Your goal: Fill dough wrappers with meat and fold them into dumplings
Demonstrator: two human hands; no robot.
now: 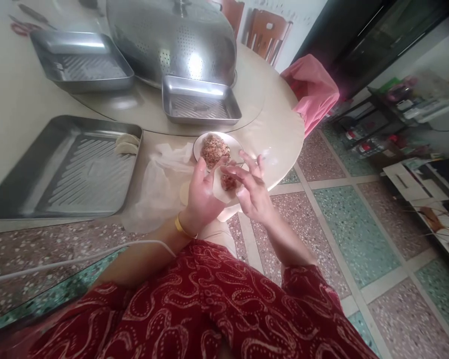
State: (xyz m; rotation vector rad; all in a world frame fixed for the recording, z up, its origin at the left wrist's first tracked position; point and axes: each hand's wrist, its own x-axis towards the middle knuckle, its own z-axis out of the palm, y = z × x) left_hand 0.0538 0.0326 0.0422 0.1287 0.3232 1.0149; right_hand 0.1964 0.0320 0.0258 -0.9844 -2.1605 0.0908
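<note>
Filling heaps the plate; two dumplings occupy the tray.

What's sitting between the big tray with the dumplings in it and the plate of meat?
In the head view, a crumpled white cloth lies on the table between the big tray and the plate of meat.

— Where does everything sit?
— My left hand and right hand meet at centre frame, the wrapper between them. The plate lies just above them.
— And the trays?
— Large tray at left holding two dumplings; small tray above the plate, the domed cover behind it.
</note>
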